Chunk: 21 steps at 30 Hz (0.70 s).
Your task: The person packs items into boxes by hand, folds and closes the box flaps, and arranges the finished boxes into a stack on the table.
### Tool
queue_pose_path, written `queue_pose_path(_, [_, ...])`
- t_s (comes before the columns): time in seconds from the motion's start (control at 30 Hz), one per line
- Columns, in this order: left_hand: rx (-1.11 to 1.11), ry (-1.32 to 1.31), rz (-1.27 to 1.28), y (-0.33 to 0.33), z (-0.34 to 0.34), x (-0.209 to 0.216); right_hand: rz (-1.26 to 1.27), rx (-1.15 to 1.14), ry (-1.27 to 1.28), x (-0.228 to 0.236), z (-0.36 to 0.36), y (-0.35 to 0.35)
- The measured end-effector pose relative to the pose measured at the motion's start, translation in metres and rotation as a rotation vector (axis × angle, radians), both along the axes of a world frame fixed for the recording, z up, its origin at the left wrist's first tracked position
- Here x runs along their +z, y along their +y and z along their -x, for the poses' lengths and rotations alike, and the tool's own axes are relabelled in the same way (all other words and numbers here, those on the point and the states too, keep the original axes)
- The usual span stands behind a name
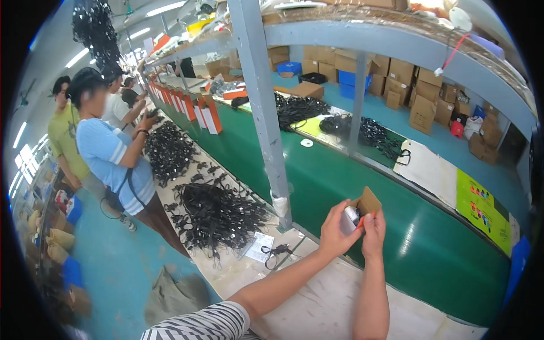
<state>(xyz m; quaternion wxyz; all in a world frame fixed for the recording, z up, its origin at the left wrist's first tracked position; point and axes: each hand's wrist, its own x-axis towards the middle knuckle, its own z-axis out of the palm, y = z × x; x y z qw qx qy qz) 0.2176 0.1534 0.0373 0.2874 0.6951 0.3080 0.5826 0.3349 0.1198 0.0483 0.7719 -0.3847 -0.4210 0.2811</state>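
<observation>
Both hands are on one small box: we note the left hand wrapped around its left side, the right hand closed on its right, near a raised brown flap. The box is held over the near side of the green belt, mouth toward us, probably so we can look in. Something pale with a dark part sits inside (too small for us to tell what). Gripping from two sides likely steadies the thin walls and leaves the mouth uncovered.

From the box, at nine o'clock, a heap of black cables lies on the worktable, seemingly massed there for easy reach. Toward eight o'clock we log one loose cable beside a printed sheet. At ten o'clock, orange-and-white boxes stand upright in a row along the belt, perhaps to save room.
</observation>
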Motion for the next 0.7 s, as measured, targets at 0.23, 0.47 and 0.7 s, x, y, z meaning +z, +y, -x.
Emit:
queue_pose_path(0.23, [-0.051,0.137,-0.216,0.016,0.002,0.014,0.200,-0.044,-0.030,0.021,0.009,0.005])
queue_pose_path(0.47, [-0.124,-0.037,0.122,-0.002,-0.005,-0.003,0.227,-0.307,-1.075,0.047,0.008,-0.026])
queue_pose_path(0.7, [-0.058,-0.070,0.127,-0.009,-0.020,-0.008,0.304,-0.465,-1.117,0.045,0.008,-0.026])
